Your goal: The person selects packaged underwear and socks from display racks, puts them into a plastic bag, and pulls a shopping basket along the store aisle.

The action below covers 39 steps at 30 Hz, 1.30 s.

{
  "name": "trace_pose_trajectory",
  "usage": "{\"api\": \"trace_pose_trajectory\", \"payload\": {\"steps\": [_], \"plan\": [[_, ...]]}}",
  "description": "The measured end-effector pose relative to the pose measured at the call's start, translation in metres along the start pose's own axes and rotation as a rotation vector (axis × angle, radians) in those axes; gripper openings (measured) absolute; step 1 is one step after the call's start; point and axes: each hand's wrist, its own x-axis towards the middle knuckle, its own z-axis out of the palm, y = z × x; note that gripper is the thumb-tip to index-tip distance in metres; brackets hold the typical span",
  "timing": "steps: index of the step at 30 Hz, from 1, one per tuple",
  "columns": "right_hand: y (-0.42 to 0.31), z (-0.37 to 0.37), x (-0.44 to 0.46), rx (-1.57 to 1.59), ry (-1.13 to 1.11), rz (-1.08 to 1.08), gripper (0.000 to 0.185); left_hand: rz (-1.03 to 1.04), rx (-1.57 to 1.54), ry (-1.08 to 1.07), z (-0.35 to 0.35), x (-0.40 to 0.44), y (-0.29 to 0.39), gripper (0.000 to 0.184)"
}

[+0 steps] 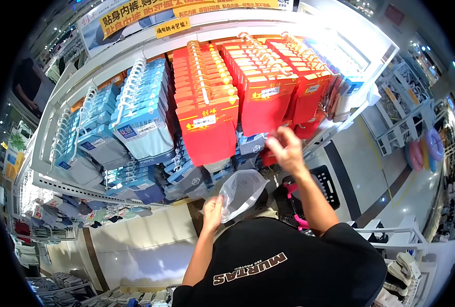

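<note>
My left hand point(213, 213) is closed on the edge of a translucent plastic bag point(241, 192), which hangs in front of my body. My right hand point(287, 149) is raised just in front of the display rack, slightly blurred, with its fingers partly bent and apart and nothing visible in them. Nearest to it are red packs of underwear point(271, 105) hung in a row with orange card tops. To the left hangs another row of red packs point(207, 135), and beyond it are light blue packs point(145, 135) on white hangers.
A black basket point(325, 187) with a pink handle point(292, 190) stands below my right arm. Blue and grey packs point(186, 179) hang on a lower tier. A white rack point(396, 110) and inflatable rings point(433, 144) are on the right. Folded socks point(404, 271) lie at lower right.
</note>
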Motion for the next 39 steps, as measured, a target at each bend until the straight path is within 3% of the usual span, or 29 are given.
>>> {"api": "trace_pose_trajectory", "payload": {"steps": [2, 4, 7, 12, 13, 20, 25, 33, 36, 37, 39], "plan": [[-0.023, -0.014, 0.037, 0.228, 0.092, -0.167, 0.055, -0.022, 0.019, -0.008, 0.006, -0.001, 0.005, 0.036], [-0.059, -0.015, 0.056, 0.217, 0.128, -0.217, 0.08, -0.03, 0.04, -0.004, 0.014, -0.002, 0.016, 0.037], [-0.059, 0.0, 0.085, 0.29, 0.063, -0.209, 0.101, -0.071, 0.018, -0.007, 0.017, -0.003, 0.019, 0.038], [-0.061, 0.011, 0.104, 0.452, 0.054, -0.224, 0.095, -0.097, -0.02, 0.021, 0.001, -0.01, 0.002, 0.038], [-0.066, 0.01, 0.107, 0.466, 0.042, -0.214, 0.087, -0.092, -0.03, 0.033, 0.0, -0.013, 0.0, 0.038], [-0.067, 0.01, 0.108, 0.385, 0.045, -0.07, 0.077, -0.162, -0.126, 0.056, -0.014, -0.031, -0.008, 0.035], [-0.058, -0.001, 0.096, 0.622, -0.107, -0.016, 0.063, -0.136, -0.176, 0.056, -0.017, -0.036, -0.004, 0.033], [-0.069, -0.008, 0.101, 0.639, -0.172, 0.108, 0.064, -0.119, -0.204, 0.046, -0.017, -0.029, 0.0, 0.028], [-0.074, -0.019, 0.097, 0.643, -0.221, 0.063, 0.053, -0.115, 0.026, 0.073, -0.017, -0.023, -0.001, 0.028], [-0.084, -0.017, 0.087, 0.676, -0.141, 0.058, 0.053, -0.086, 0.045, 0.11, -0.013, -0.023, 0.004, 0.027], [-0.076, -0.035, 0.073, 0.726, -0.229, 0.042, 0.057, -0.071, 0.206, 0.084, -0.014, -0.026, 0.019, 0.025]]}}
